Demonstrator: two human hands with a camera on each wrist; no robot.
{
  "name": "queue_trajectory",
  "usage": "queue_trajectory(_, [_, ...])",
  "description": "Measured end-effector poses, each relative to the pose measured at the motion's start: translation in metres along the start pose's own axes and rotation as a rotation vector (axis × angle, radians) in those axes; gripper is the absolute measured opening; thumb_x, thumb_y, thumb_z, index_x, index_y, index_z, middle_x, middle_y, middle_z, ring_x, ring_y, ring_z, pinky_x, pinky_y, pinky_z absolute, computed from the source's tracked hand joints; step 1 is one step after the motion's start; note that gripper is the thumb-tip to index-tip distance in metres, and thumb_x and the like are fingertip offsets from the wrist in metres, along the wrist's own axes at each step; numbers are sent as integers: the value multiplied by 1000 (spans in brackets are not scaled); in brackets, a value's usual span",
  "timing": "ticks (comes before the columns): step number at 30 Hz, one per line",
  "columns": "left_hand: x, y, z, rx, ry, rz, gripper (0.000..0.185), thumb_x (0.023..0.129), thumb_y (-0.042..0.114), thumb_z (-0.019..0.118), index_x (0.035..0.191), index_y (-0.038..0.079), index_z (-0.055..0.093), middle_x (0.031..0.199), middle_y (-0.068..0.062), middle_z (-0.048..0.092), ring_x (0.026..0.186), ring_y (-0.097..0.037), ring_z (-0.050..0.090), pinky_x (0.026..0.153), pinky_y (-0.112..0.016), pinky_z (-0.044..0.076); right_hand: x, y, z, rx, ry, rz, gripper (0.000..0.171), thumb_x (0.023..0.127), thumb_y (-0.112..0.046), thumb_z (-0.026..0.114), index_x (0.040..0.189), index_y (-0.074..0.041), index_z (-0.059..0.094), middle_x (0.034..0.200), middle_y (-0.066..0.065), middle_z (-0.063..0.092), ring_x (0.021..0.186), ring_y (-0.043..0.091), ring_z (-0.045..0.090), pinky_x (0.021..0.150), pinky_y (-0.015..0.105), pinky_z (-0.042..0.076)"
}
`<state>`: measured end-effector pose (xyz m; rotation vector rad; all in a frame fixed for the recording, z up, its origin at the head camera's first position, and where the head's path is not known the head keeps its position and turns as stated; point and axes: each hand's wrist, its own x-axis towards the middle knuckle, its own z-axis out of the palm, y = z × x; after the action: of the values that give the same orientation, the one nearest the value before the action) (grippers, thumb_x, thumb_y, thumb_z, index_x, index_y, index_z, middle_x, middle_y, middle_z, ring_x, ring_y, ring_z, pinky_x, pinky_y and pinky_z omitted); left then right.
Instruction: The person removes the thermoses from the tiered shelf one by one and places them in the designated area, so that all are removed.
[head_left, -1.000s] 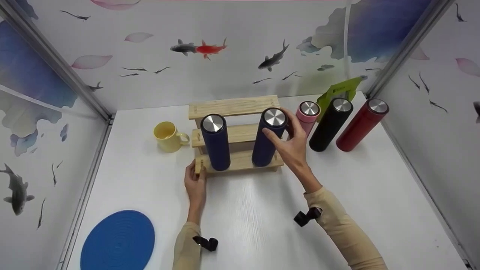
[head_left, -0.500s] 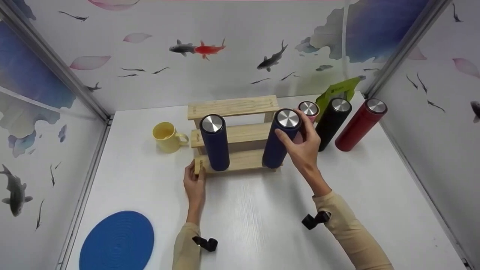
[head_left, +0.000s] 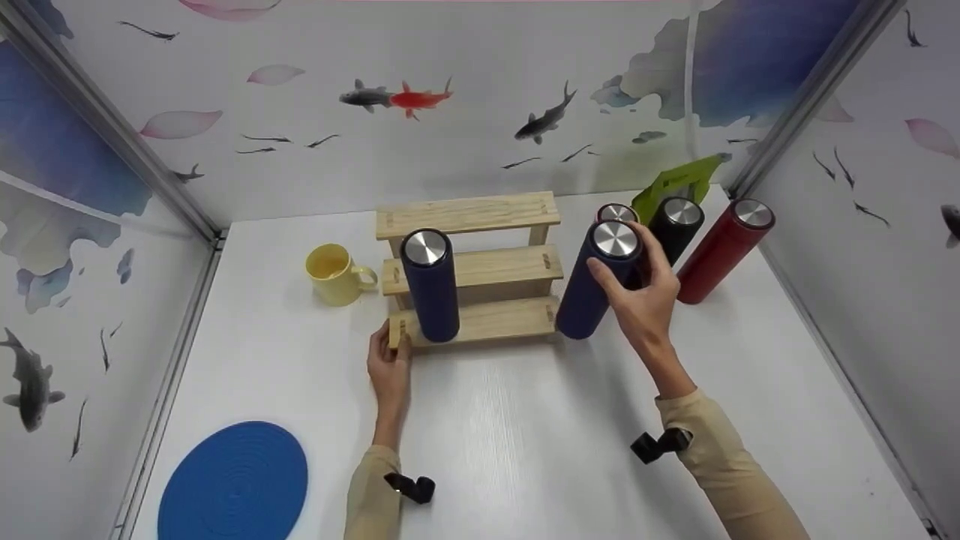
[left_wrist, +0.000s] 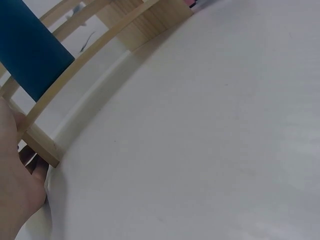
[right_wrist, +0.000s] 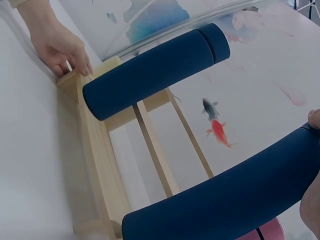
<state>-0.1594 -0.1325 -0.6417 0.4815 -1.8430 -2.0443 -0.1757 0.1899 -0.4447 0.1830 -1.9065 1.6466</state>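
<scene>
My right hand [head_left: 649, 300] grips a dark blue thermos bottle [head_left: 589, 292] near its silver lid, just past the right end of the wooden shelf [head_left: 502, 321]. The bottle leans a little, its base beside the lowest step. In the right wrist view the same held thermos bottle [right_wrist: 215, 192] crosses the lower right. On the shelf's lowest step, toward the left, stands another dark blue thermos bottle [head_left: 435, 296]. My left hand [head_left: 390, 371] holds the left end of that step, thumb in front. The left wrist view shows the left hand [left_wrist: 20, 185] at the shelf's corner.
A yellow mug [head_left: 335, 279] stands left of the shelf, and a round blue mat [head_left: 236, 484] lies front left. Behind the right hand are a pink bottle [head_left: 617, 212], a black bottle [head_left: 681, 225], a red bottle [head_left: 724, 251] and a green pouch [head_left: 679, 176].
My right hand has carried its blue thermos bottle rightward off the lowest step, past the shelf's end. It now overlaps the pink and black bottles in view. The left hand has stayed put.
</scene>
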Motion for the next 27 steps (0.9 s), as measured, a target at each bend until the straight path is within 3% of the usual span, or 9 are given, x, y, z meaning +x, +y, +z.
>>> queue_trajectory(9, [0,-5,0,5,-12,1,45,99,2,60,143,1,50,140,-20,57,129,-28,56,87,-15,47,1,-8,-22,-49,38,-2,60,82,1,78,137,5,56,129,18,64,116,10,62,102,22,48])
queue_trajectory(16, [1,-5,1,-21,-15,1,46,99,3,60,144,1,49,141,-21,56,132,-30,54,87,-14,47,3,-1,-41,-54,80,20,59,83,0,78,138,6,56,123,14,66,104,12,62,85,17,51])
queue_trajectory(22, [1,-3,0,-13,-14,-20,48,99,3,61,145,2,48,142,-21,56,130,-30,55,85,-14,49,6,7,-56,-68,124,29,59,83,0,78,137,5,57,125,11,65,110,12,63,94,18,50])
queue_trajectory(27, [1,-1,-1,-15,-14,-30,49,99,1,60,146,0,47,142,-23,54,130,-31,55,83,-14,49,9,12,-65,-80,144,33,57,83,-2,79,136,4,58,121,6,66,108,13,62,90,18,49])
